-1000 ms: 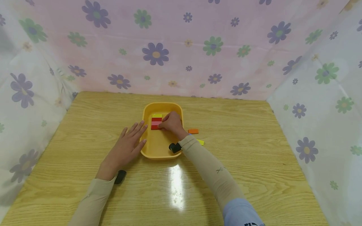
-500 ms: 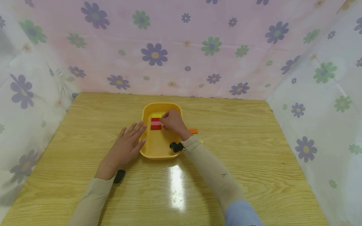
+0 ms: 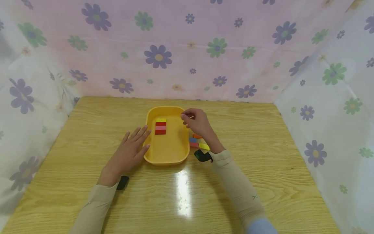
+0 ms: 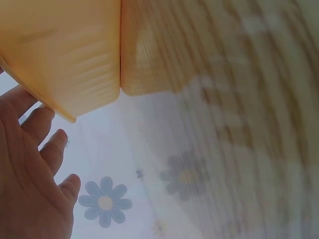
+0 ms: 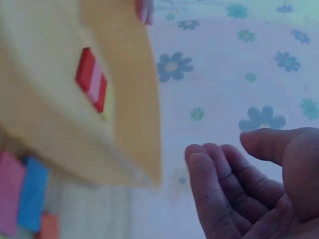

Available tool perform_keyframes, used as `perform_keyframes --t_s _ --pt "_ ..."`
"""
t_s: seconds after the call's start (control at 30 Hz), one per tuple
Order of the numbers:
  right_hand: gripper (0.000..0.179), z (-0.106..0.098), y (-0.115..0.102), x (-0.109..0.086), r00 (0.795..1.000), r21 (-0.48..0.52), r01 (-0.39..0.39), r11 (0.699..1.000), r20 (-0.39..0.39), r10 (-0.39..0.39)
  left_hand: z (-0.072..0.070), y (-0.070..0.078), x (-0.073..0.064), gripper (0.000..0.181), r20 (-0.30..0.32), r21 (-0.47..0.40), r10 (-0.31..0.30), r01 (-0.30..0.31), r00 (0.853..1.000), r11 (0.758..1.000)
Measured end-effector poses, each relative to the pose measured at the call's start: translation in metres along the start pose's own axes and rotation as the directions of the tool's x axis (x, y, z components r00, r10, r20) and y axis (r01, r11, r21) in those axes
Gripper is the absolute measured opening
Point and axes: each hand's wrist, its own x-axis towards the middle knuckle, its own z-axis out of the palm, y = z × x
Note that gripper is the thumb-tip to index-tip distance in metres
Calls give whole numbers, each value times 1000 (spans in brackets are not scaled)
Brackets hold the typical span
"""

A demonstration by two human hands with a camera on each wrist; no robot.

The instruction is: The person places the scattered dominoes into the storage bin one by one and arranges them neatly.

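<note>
In the head view a yellow tray [image 3: 175,146] holds a short row of flat blocks at its upper left: a yellow block [image 3: 161,120], a red block [image 3: 160,123], a pink block [image 3: 160,127] and a lower red block [image 3: 160,132]. My left hand [image 3: 128,154] lies spread with its fingertips at the tray's left rim; the left wrist view shows those fingers [image 4: 52,152] along the tray's outer wall. Over the right rim hovers my right hand [image 3: 200,123], its fingers loosely bent. In the right wrist view nothing sits between its thumb and fingers [image 5: 204,184].
Loose blocks lie on the wooden table [image 3: 248,146] just right of the tray: an orange block [image 3: 197,136], a blue block [image 3: 193,140], a pinkish-red block [image 3: 193,145] and a yellow block [image 3: 204,146]. Flowered cloth [image 3: 175,32] rises behind the table and at both sides.
My right hand has moved away from the row of blocks, up and rightward to the tray's right rim. Loose blocks it covered now show. My left hand stays at the left rim.
</note>
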Motion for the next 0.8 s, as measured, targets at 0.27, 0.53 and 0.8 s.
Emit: perform_keyframes --t_s 0.27,0.53,0.8 --pt "33 -18 50 -20 998 67 -34 997 -59 38 1 -1 0 61 1 -4 0 0 1000 1000" --pt "34 -28 89 -41 991 46 -124 991 -52 126 3 -2 -1 61 -3 -1 -2 2 1000 1000" --pt "35 -35 103 -58 985 78 -170 982 -23 172 3 -3 -1 61 -4 3 2 -2 1000 1000"
